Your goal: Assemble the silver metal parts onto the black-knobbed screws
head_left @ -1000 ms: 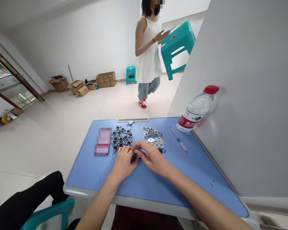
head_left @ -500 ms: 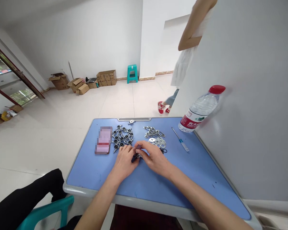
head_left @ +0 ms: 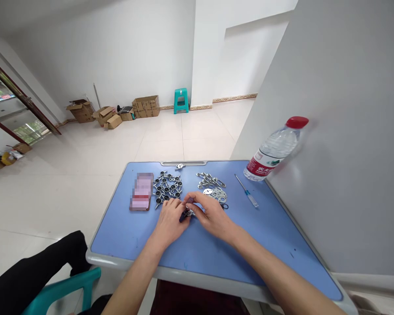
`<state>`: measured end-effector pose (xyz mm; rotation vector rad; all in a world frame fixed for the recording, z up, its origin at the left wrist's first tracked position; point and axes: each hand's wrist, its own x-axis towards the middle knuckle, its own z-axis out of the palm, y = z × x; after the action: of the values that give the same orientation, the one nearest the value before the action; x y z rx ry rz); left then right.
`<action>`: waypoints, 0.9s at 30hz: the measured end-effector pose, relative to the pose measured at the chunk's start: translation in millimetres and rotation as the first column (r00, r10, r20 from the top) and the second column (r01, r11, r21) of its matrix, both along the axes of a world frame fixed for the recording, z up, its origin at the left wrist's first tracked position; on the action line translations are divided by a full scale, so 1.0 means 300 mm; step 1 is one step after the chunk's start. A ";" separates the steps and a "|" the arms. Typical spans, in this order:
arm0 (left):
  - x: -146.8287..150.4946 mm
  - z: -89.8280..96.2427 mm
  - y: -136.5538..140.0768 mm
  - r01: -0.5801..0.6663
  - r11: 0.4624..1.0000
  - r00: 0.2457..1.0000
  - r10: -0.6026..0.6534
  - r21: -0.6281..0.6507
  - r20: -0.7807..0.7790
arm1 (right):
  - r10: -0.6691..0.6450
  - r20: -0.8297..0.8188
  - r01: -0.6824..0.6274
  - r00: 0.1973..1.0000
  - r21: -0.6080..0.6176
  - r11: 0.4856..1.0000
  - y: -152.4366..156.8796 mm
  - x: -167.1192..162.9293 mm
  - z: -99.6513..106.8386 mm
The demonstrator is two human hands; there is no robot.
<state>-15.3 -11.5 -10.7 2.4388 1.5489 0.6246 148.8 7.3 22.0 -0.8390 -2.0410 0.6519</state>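
Observation:
My left hand [head_left: 171,218] is closed around a small metal part [head_left: 188,213] with a dark side, low over the blue table [head_left: 203,253]. My right hand [head_left: 209,214] meets it there, thumb and fingers pinched at the top of the same part. The fingers cover most of it, so its exact kind cannot be made out. Several metal cylinder pieces with black round faces [head_left: 167,189] lie just beyond my left hand. Past my right hand are flat metal plates [head_left: 216,193], dark rings [head_left: 225,206] and a pile of slotted metal strips [head_left: 210,180].
A phone [head_left: 142,191] lies at the left, a blue-handled screwdriver [head_left: 247,191] at the right. A red-capped water bottle [head_left: 272,151] stands by the wall. One metal piece [head_left: 180,166] sits at the far edge. A person's dark-clothed leg [head_left: 52,258] is at the lower left.
The person walking past in the background has gone out of view behind the wall. My hands have barely moved and keep their grip on the small part.

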 end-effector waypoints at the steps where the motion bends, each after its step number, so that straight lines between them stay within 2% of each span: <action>1: 0.000 0.000 0.000 0.000 1.000 1.000 0.000 -0.002 0.001 | 0.001 0.004 -0.001 1.000 -0.001 1.000 0.000 0.000 0.001; 12: -0.003 0.001 0.003 -0.006 0.999 0.993 0.012 -0.051 0.114 | 0.061 0.066 -0.069 0.996 0.129 0.989 -0.007 -0.009 0.010; 19: 0.007 0.016 0.001 -0.031 0.997 0.991 0.041 -0.076 0.131 | -0.046 0.169 0.004 0.985 0.237 0.971 -0.007 -0.022 0.000; 27: 0.002 0.016 0.004 -0.028 0.997 0.992 0.037 -0.076 0.124 | -0.049 -0.071 0.060 0.996 0.147 0.987 0.007 -0.029 -0.025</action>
<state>-14.6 -10.3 -5.9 2.2781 1.5371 0.6989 139.9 9.2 14.5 -0.7727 -1.9722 0.4846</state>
